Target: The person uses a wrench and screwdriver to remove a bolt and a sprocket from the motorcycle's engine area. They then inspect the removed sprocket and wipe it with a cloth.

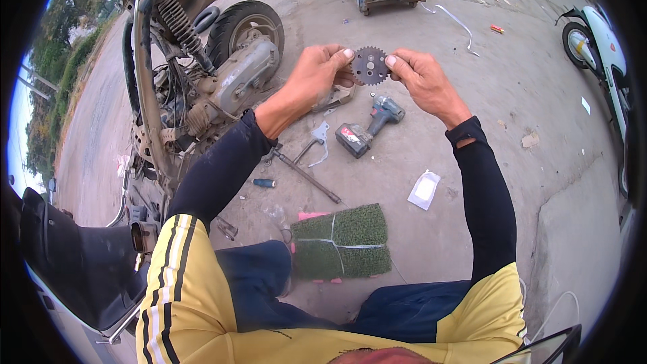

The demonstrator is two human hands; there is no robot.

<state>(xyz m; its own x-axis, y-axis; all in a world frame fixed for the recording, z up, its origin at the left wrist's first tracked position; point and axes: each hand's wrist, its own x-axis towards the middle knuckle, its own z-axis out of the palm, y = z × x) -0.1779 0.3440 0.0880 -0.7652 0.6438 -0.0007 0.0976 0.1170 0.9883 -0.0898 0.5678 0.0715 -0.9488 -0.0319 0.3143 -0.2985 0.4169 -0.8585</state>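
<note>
The left hand (315,73) and the right hand (424,84) are pinching a dark, round sprocket (364,73) between thumbs and fingers at opposite sides of its toothed rim, holding it above the concrete ground (478,229). Its flat, perforated face is pointing toward the person, and the line between the two grips is running left to right. Below it, a cordless impact wrench (384,116) is lying on the ground, beyond the far edge of a strapped artificial-turf pad (362,225).
</note>
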